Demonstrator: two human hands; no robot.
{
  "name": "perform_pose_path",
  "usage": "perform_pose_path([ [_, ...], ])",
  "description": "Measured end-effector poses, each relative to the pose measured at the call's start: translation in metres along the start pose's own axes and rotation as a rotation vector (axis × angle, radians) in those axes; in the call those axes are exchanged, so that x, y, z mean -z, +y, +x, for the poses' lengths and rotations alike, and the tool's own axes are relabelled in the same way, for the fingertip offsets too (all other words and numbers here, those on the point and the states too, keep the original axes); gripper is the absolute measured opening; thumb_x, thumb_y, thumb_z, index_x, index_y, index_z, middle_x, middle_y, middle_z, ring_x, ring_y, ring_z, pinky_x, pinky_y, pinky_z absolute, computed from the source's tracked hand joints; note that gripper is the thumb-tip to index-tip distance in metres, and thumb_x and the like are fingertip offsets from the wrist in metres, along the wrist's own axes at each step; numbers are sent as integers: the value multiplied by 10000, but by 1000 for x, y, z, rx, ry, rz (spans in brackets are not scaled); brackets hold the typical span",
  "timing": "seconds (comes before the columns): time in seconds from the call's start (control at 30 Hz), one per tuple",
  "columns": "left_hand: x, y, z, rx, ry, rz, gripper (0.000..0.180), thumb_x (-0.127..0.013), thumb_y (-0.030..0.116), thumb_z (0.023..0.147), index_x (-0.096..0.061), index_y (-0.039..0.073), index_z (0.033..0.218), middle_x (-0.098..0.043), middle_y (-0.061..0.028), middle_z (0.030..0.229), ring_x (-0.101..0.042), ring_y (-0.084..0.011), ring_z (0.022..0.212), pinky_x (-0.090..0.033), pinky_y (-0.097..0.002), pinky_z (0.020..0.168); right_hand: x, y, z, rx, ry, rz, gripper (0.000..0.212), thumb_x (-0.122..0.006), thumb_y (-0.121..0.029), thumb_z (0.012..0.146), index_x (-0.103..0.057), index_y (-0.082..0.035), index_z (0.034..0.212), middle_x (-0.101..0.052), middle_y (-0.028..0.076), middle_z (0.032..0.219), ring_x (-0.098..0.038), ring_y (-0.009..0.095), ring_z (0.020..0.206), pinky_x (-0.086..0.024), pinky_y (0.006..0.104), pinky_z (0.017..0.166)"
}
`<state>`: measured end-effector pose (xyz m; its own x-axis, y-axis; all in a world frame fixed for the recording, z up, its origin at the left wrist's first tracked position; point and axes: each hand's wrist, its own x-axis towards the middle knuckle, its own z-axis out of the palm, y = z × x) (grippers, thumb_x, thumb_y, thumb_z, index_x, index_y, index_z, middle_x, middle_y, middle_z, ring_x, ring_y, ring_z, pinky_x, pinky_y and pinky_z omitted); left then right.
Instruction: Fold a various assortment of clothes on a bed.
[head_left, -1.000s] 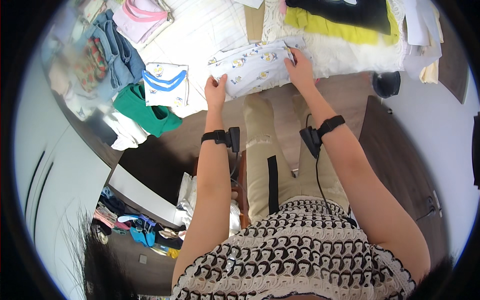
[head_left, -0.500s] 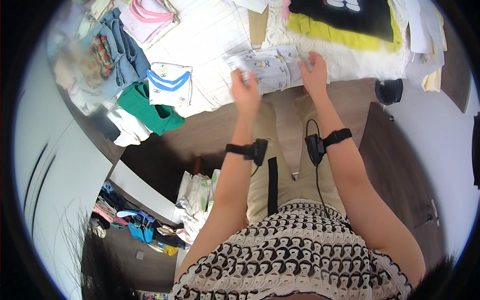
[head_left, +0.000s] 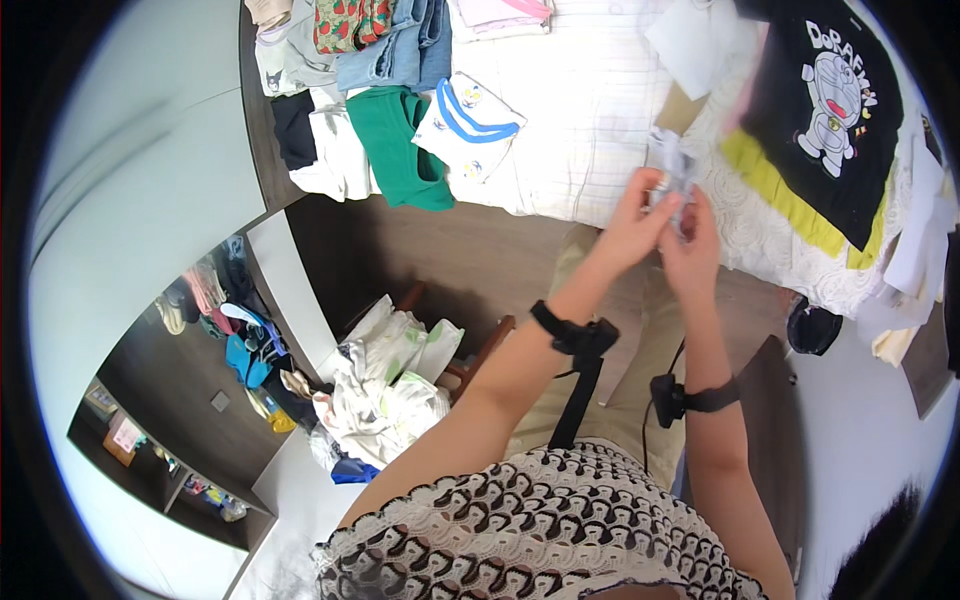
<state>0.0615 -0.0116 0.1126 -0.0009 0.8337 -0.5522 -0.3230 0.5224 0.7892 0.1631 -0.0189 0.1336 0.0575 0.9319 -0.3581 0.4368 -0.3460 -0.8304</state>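
A pale printed garment [head_left: 671, 155], bunched to a small bundle & partly blurred, is held up near the bed's front edge, upper right of ctr. It is gripped by both hands: the L hand [head_left: 637, 222] is closed on it w/ thumb laid across, and the R hand [head_left: 693, 255] is curled round its lower end, just beside. Exact finger placement can't be told, the cloth being largely covered. A black strap w/ a small box is worn on each wrist.

On the bed [head_left: 590, 100], top ctr, a white shirt w/ blue trim [head_left: 468, 138] is seen folded, its L side touching a green garment [head_left: 392, 145], which is draped over the edge. White clothing [head_left: 340, 150] & a black cloth [head_left: 295, 130] are lined up farther L. Blue jeans [head_left: 400, 50] and a strawberry-print piece [head_left: 350, 22] are stacked behind, upper L of frame; a pink folded garment [head_left: 498, 12] is cut off by the top edge.

At upper R, a black T-shirt w/ cartoon print [head_left: 815, 120] is spread over a yellow-green cloth [head_left: 795, 205], both on white lacy bedding [head_left: 752, 250]. Btwn them & the hands, a tan strip [head_left: 682, 112] is partly covered by a white cloth [head_left: 695, 45]. White-and-green fabric [head_left: 385, 380] is heaped on a brown wooden chair [head_left: 485, 352], lower L of ctr.
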Motion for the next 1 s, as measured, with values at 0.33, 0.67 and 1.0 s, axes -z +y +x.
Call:
perform_pose_path([
  [0.33, 191, -58, 12, 204, 380, -270, 391, -582, 67, 744, -461, -18, 1106, -570, -102, 980, -567, -171, 829, -470, -272, 711, -107, -5, 6, 351, -378, -143, 406, -617, -134, 707, -502, -41, 1086, -510, 170, 1048, -471, 340, 996, -396, 394, 861],
  [0.67, 174, 20, -10, 33, 73, -188, 551, -641, 13, 729, -389, 7, 1219, -523, -88, 1114, -519, -156, 971, -442, -295, 818, -134, 18, 58, -569, -492, 315, 469, -684, -258, 736, -517, 4, 1087, -590, 85, 899, -558, 150, 779, -458, 278, 668],
  [1.0, 275, -14, 12, -233, 618, -245, 426, -625, 42, 781, -398, -39, 1132, -530, -117, 1073, -516, -170, 962, -445, -284, 778, -263, -70, 132, 191, -571, -295, 501, -731, -283, 632, -565, -40, 1039, -605, 161, 903, -587, 230, 797, -473, 323, 692],
])
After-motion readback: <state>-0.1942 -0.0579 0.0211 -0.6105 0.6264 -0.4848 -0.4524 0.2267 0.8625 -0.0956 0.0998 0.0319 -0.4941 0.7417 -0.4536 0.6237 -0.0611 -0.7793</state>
